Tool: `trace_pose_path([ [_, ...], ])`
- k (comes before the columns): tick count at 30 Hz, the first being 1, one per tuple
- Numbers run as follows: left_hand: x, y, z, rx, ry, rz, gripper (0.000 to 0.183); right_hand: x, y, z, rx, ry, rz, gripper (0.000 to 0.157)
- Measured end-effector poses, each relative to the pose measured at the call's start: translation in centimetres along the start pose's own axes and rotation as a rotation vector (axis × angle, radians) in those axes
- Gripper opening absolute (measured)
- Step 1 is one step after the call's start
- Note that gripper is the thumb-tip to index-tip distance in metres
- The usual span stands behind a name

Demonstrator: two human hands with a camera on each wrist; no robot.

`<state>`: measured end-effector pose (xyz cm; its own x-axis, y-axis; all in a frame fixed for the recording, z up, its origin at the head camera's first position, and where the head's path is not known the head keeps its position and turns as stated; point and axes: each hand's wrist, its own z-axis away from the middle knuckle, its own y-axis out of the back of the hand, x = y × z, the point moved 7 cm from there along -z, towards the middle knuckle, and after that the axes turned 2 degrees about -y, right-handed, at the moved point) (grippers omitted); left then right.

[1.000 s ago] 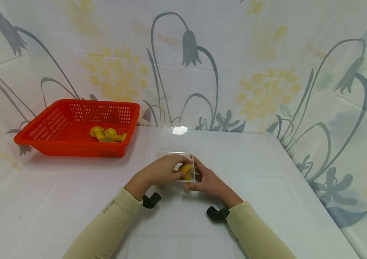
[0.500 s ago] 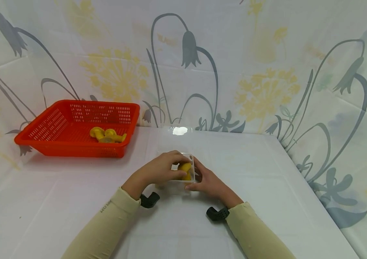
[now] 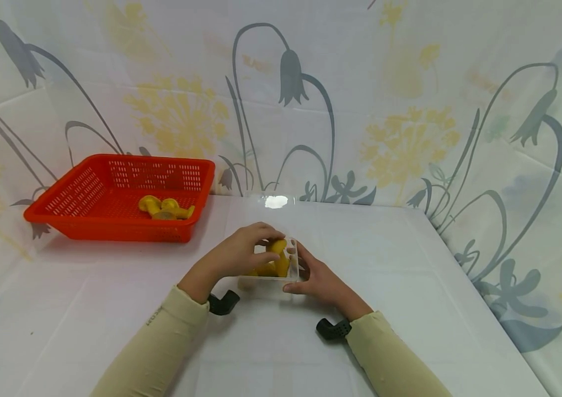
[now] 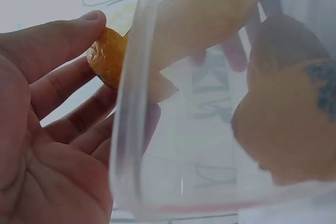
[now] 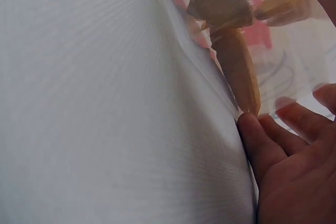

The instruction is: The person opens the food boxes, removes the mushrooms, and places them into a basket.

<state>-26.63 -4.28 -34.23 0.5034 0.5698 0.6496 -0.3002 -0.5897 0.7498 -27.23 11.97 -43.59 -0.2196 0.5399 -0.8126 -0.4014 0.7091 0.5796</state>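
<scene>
White table [image 3: 395, 286], right edge [image 3: 475, 286] well off; left hand [image 3: 237, 253] round yellow piece [image 3: 277, 246], right hand [image 3: 318, 278] round clear box [image 4: 178, 171]

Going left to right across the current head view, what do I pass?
Red basket → yellow pieces towards its right end → left hand → yellow piece at its fingertips → right hand, which holds the right side of the clear box.

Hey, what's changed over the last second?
The left hand moved slightly left and away from the person, bringing the knobbly yellow piece it pinches and baring more yellow pieces in the clear plastic box. The right hand still holds the box; the red perforated plastic basket stayed put.
</scene>
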Motion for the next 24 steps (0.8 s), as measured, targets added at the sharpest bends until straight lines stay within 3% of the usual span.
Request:
trace_pose_path([
  [24, -0.7, 4.7, 1.4, 0.199, -0.057, -0.056, 0.043, -0.4, -0.1, -0.1, -0.026, 0.048, -0.047, 0.111],
])
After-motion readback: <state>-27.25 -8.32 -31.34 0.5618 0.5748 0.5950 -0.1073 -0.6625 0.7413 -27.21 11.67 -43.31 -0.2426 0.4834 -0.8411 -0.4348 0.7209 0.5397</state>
